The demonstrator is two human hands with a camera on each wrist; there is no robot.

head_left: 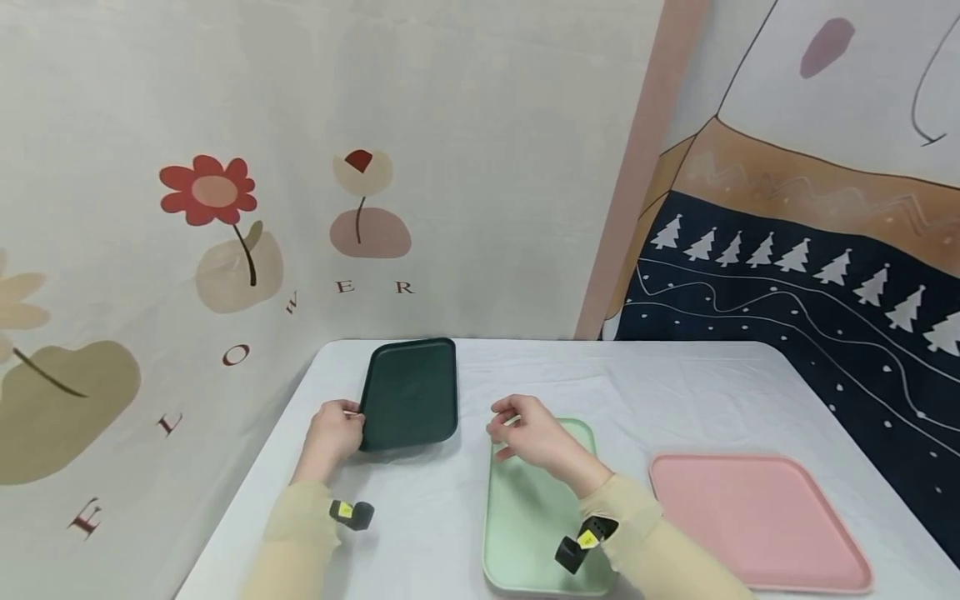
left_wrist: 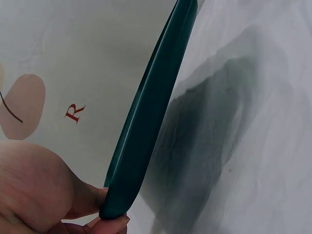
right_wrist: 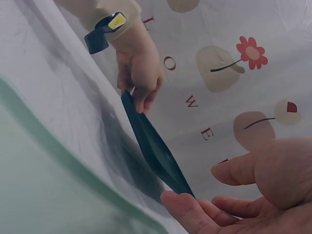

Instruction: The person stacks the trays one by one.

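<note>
Dark green tray sat at the far left part of the white-covered table, close to the flower-print backdrop. Left hand gripped its near left corner, thumb and fingers pinched on the rim. Left wrist view showed the same tray edge-on, its held corner between the fingertips and the rest of the hand, with its shadow cast on the cloth beneath; that side looked lifted off the table, while the far edge could not be judged. Right wrist view confirmed it: left hand clamped on the end of the thin dark tray, which ran slanting above the cloth.

Right hand hovered over the far end of the light green tray, fingers loosely curled and holding nothing. In its wrist view the right hand appeared with fingers apart, palm empty, one fingertip close to the dark tray's near end; contact could not be told.

Light green tray lay flat at centre front, just right of the dark one and apart from it. Pink tray lay flat to its right, near but not touching. Both wrists carried a small black camera with a yellow tag, over pale yellow sleeves.
</note>
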